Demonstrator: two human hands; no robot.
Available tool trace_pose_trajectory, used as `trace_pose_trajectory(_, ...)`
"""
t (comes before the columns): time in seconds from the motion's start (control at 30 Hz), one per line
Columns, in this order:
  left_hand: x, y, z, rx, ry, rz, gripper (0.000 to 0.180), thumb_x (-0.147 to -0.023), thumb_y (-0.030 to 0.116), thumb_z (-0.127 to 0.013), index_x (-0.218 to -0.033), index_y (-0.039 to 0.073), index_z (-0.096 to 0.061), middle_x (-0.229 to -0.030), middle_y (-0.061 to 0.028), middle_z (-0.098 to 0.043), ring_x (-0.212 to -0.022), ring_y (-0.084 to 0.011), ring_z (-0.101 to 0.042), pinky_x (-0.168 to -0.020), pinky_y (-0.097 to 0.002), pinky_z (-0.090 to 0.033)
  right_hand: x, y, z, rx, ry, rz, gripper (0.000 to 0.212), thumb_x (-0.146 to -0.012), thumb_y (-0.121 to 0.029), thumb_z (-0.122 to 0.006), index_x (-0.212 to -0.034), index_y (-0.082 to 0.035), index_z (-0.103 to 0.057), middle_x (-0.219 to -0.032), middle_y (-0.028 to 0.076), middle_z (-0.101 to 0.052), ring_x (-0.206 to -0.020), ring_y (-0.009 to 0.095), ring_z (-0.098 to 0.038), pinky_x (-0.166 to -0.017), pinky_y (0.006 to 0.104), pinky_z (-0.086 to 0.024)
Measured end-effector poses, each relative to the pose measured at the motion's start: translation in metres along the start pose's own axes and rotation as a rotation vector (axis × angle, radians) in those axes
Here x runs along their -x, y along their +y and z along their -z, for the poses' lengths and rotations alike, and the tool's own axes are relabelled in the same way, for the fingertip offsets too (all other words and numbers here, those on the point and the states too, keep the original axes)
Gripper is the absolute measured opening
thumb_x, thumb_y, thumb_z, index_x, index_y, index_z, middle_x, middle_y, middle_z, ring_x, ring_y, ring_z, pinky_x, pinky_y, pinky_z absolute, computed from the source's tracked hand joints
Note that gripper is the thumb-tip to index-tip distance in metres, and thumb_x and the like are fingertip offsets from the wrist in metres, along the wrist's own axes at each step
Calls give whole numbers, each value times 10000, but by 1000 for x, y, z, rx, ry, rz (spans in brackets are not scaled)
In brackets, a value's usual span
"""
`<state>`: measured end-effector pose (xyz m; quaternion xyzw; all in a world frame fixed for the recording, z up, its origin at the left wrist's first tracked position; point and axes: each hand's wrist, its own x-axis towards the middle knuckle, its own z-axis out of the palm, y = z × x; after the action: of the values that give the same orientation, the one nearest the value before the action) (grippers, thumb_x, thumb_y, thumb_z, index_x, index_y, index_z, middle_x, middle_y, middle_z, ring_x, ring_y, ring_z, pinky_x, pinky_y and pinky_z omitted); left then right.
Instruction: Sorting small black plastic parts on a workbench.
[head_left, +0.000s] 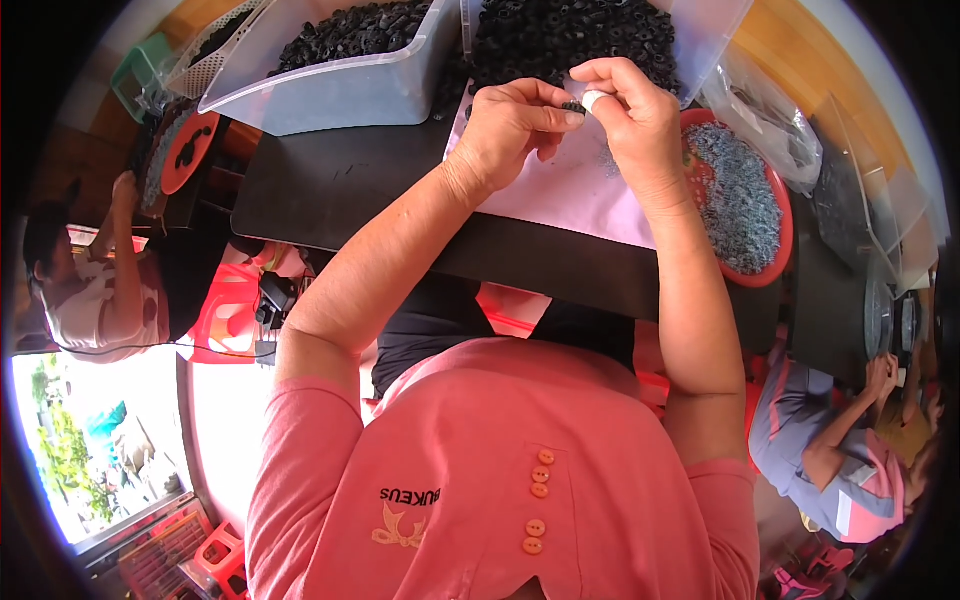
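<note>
Over a pink cloth (pixel 565 205) on the dark table, my two hands work close together. My left hand (pixel 508 130) pinches a small black ring-like part (pixel 573 106) between thumb and forefinger. Right at that part, my right hand (pixel 636 122) has its thumb and fingers drawn together, with a white wrap (pixel 592 98) around a fingertip. Whatever lies between the right fingers is too small to make out. Just beyond the hands stands a clear plastic bin (pixel 705 50) full of black ring-like parts (pixel 530 40).
Another translucent bin (pixel 330 105) with black parts stands at the back left. A red bowl (pixel 783 225) of small blue-grey pieces (pixel 735 205) is to the right, beside a clear plastic bag (pixel 775 125). People sit at left (pixel 105 290) and right (pixel 830 440); an orange dish (pixel 190 155) is at left.
</note>
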<state>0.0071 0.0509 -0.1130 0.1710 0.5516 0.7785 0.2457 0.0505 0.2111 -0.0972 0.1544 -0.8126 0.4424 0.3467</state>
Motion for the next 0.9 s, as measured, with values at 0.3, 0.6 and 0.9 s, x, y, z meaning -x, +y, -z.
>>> trace_pose_trajectory(0.3, 1, 1, 2, 101, 58, 59, 112, -855, 11, -653, -957, -24, -625, -829, -148, -690, -592, -152, -588, -486, -258, -433, -1, -4, 3, -23, -75, -83, 242, -779, 64, -558, -963, -49, -666, -687, 45, -648, -645, 115, -619, -601, 256, -492)
trace_pose_trajectory(0.6, 8, 3, -9, -409, 126, -127, 164, -745, 66, -768, -883, -1, -713, -682, -15, -622, -562, -62, -493, -503, -220, -394, -3, -10, 10, -187, -129, -242, 204, -815, 14, -554, -986, -24, -658, -728, 33, -639, -669, 83, -571, -609, 238, -460)
trace_pose_trajectory(0.9, 9, 2, -7, -465, 104, -222, 168, -757, 78, -798, -887, 7, -715, -679, 11, -620, -564, -43, -492, -503, -200, -391, -5, -11, 15, -265, -259, -348, 183, -829, 18, -556, -980, -13, -655, -727, 17, -628, -634, 75, -543, -588, 235, -446)
